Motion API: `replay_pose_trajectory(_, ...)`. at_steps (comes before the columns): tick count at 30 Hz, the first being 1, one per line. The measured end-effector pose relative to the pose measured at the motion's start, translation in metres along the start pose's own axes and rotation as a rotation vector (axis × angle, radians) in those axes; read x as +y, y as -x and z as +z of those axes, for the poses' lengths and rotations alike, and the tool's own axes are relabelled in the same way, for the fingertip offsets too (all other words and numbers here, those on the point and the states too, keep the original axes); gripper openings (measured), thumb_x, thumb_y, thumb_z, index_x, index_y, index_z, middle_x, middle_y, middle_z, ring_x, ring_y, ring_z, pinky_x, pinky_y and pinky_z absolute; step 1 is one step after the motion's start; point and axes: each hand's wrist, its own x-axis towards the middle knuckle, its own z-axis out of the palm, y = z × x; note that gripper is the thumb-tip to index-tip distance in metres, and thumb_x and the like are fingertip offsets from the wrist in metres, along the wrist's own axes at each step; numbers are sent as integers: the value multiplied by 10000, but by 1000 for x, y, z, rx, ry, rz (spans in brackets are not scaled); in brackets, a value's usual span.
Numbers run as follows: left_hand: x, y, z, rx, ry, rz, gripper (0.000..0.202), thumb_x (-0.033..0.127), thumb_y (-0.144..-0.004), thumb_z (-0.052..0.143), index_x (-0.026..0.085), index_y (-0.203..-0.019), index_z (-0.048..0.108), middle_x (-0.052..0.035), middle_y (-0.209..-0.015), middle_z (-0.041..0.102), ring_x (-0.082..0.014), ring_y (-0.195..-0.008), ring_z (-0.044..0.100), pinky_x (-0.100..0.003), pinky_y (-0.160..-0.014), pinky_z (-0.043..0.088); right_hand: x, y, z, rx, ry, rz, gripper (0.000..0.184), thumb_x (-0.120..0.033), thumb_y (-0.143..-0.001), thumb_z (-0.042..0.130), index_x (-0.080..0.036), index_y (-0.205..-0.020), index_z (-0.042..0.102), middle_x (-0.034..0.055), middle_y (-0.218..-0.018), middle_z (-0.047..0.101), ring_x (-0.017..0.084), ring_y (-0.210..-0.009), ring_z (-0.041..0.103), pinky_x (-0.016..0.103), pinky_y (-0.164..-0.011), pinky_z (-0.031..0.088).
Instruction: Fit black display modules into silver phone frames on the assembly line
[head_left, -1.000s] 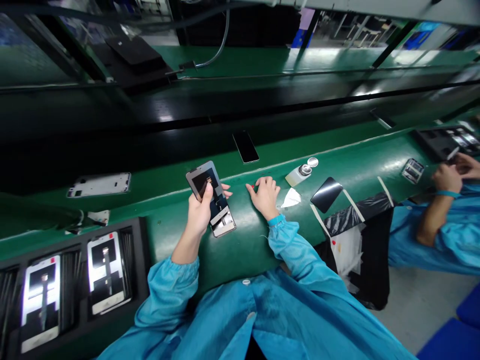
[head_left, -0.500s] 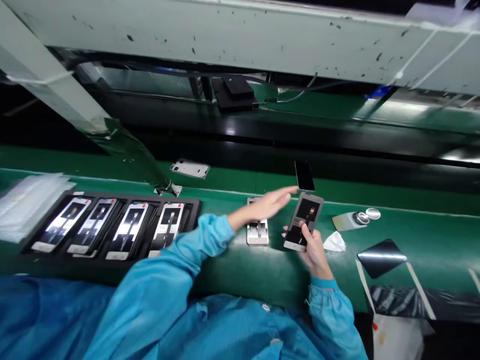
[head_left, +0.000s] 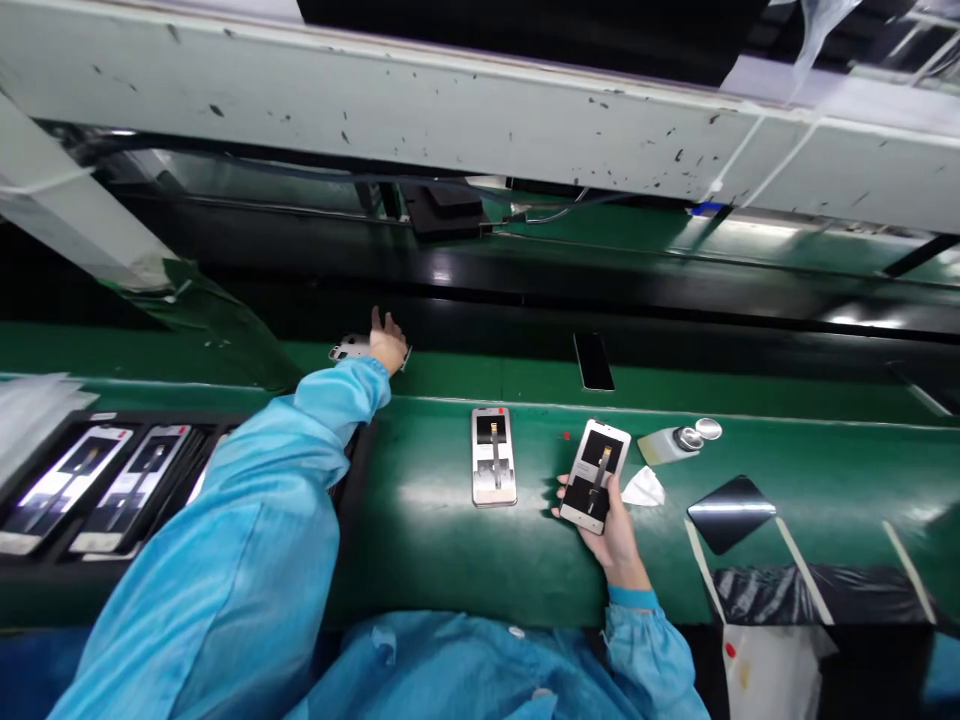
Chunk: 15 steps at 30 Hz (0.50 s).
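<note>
At the green bench (head_left: 420, 520), my right hand (head_left: 613, 530) clamps its fingers round a phone panel (head_left: 598, 470) near centre while my left hand (head_left: 388, 345), fingers spread and empty, meets a white frame (head_left: 346, 350) far left, where an overstretched grab could knock it off the far edge.

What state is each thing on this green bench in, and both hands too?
left hand, open, stretched over the white frame
right hand, shut on the held panel
held panel, tilted, back side up
loose panel, flat on the bench, untouched
dark phone, flat, screen dark
bottle, on its side, lid off beside it
tray, panels in its slots
</note>
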Motion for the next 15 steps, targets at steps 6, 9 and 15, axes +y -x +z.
replay_pose_trajectory(6,20,-53,1,-211,-113,-31,514,421,-1047,796,193,-1494,685,-160,-1658,587,-401,-1554,543,-703,-1288,458,-1,-1,1,-45,-13,-1,641,-762,-900,862,-218,-1238,834,121,-1092,883,289,-904,844,454,-746,747)
replay_pose_trajectory(9,33,-62,16,-252,-85,37,607,472,-1027,809,206,-1551,656,-168,-1739,513,-439,-1654,420,-760,-1344,337,0,-4,1,-62,-16,-4,644,-764,-904,857,-220,-1249,828,118,-1108,880,287,-905,839,471,-754,751)
replay_pose_trajectory(15,10,-39,45,-158,20,219,1123,731,-865,801,178,-1765,421,-264,-1854,334,-547,-1728,253,-798,-1361,219,-1,-4,2,-80,-33,-14,658,-777,-924,826,-199,-1239,829,132,-1101,879,288,-914,839,458,-749,746)
